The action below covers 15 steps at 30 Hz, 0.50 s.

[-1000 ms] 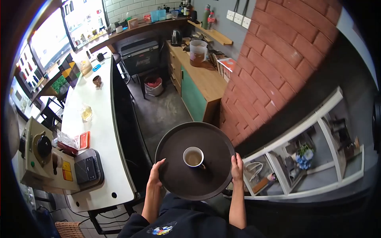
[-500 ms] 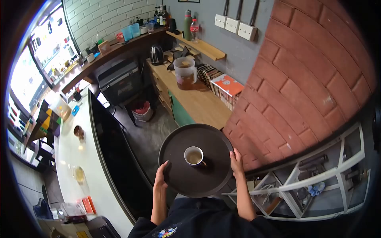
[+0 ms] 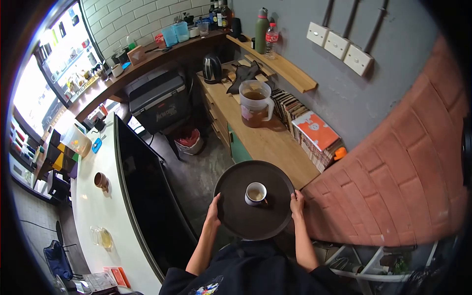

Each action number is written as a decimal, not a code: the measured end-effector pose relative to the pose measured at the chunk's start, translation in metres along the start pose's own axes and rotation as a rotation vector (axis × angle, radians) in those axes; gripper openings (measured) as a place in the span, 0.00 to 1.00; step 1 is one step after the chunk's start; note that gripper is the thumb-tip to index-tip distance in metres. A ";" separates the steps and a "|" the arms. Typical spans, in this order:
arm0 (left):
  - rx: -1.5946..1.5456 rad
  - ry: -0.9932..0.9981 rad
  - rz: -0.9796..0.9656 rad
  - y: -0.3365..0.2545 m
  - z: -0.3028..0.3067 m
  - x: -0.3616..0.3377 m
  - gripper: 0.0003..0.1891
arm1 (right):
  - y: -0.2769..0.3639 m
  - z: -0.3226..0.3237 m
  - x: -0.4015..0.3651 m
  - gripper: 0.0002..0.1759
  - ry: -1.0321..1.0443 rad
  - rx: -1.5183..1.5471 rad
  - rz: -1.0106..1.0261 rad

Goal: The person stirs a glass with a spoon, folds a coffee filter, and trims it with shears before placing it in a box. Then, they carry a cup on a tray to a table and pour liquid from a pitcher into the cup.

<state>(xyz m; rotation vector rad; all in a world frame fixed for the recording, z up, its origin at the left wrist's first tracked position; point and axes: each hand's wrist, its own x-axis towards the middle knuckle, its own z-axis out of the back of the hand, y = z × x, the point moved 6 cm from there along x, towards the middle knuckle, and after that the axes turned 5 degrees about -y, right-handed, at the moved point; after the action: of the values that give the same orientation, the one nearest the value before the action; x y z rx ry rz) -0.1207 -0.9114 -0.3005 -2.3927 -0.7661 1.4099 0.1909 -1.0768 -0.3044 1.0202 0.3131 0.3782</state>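
Note:
A round dark brown serving tray (image 3: pixel 231 219) is held out in front of my body. My left hand (image 3: pixel 213 212) grips its left rim, with the thumb on top. On the opposite rim my right hand (image 3: pixel 297 204) is closed in the same way; the fingers of both hands are mostly hidden under the tray. Near the tray's middle stands an upright white cup (image 3: pixel 256 192) with some liquid in it. Beyond the tray, a plastic pitcher (image 3: pixel 254 105) of brown liquid rests on the wooden cabinet (image 3: pixel 275 147).
At left runs a white counter (image 3: pixel 123 236) bearing a brown cup (image 3: pixel 101 181) and a glass pitcher (image 3: pixel 102 237). A black cooler box (image 3: pixel 157 101) and a lined bin (image 3: pixel 189 141) are ahead. An electric kettle (image 3: pixel 212 69) stands on the cabinet. A red brick wall (image 3: pixel 383 187) curves along the right.
The view has moved forward, so the cabinet, pitcher and shelf look nearer. Both hands still hold the tray, and the cup remains on it.

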 end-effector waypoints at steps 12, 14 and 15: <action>0.141 0.085 0.117 -0.045 -0.080 0.175 0.25 | 0.009 -0.045 0.111 0.14 -0.280 -0.378 -0.123; 0.162 0.112 0.178 -0.044 -0.093 0.193 0.26 | 0.004 -0.042 0.116 0.14 -0.354 -0.362 -0.087; 0.163 0.102 0.221 -0.043 -0.100 0.198 0.26 | 0.000 -0.040 0.115 0.14 -0.368 -0.372 -0.117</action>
<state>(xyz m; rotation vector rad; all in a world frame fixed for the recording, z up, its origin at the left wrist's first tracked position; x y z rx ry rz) 0.0298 -0.7605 -0.3750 -2.4567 -0.3559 1.3570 0.2763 -0.9955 -0.3329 0.6838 -0.0312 0.1294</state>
